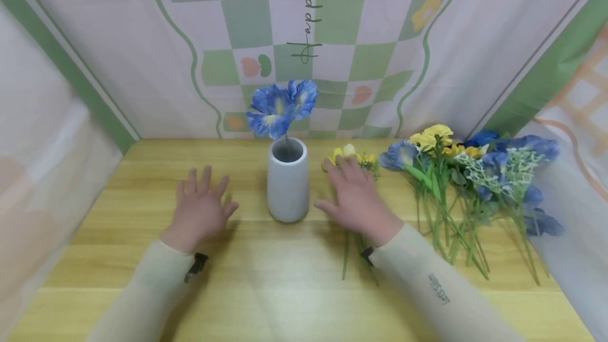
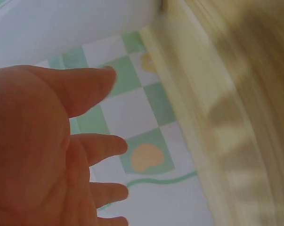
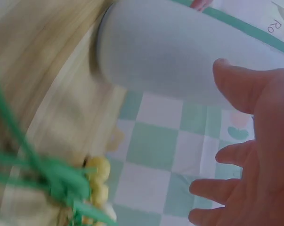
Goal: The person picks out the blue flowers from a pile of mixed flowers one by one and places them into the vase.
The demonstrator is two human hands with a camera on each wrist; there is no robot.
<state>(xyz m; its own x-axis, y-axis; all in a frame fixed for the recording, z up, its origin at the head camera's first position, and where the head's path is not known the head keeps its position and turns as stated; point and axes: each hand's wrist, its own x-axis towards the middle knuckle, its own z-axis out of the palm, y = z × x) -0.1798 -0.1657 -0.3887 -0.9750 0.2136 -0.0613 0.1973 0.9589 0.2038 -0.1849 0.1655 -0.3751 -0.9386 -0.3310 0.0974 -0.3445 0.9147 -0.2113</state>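
Observation:
A white vase (image 1: 287,189) stands upright on the wooden table, holding blue artificial flowers (image 1: 277,107). To its left my left hand (image 1: 200,212) hovers with fingers spread, touching nothing. On the other side, my right hand (image 1: 358,199) is held over a small bunch of yellow flowers (image 1: 368,158), whose stems run beneath it. Its fingers are straight and spread, and nothing is held. In the right wrist view the vase (image 3: 156,52) lies beyond the thumb, with a gap between hand and yellow blooms (image 3: 98,174). The left wrist view shows the left palm (image 2: 33,150) holding nothing.
More artificial flowers lie at the table's right: yellow carnations (image 1: 433,137), blue blooms (image 1: 399,154) and white sprigs (image 1: 518,170), their green stems toward the front. A patterned cloth (image 1: 332,20) hangs behind the table (image 1: 266,289).

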